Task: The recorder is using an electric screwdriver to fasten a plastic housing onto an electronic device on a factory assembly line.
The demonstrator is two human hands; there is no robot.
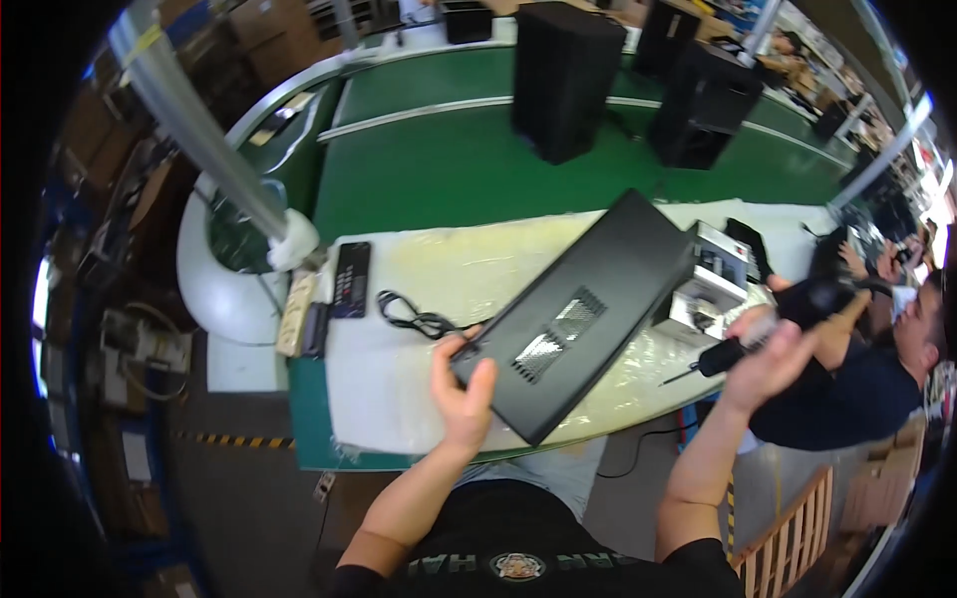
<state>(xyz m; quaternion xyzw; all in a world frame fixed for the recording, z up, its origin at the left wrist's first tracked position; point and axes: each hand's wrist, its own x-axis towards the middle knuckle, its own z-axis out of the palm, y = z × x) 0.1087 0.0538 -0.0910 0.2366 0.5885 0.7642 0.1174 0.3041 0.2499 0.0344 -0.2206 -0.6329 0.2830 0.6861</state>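
Note:
A long black metal case (pixel 573 324) with two vent grilles lies slantwise on the padded table. My left hand (pixel 466 394) grips its near left corner, thumb on top and fingers at the edge. On the right, my right hand (pixel 766 371) is raised over the table's edge, its fingers partly bent around a black screwdriver (pixel 720 357). The screwdriver's thin bit points left toward the case; its rear end is hidden by the hand. A coiled black cable (pixel 414 317) lies beside the case's left corner.
A silver open-sided metal unit (pixel 710 284) stands at the case's right end. A dark calculator-like device (pixel 351 279) and a power strip (pixel 297 314) lie left. Tall black speaker-like boxes (pixel 566 80) stand on the green conveyor (pixel 419 169). A co-worker (pixel 857 384) sits close on the right.

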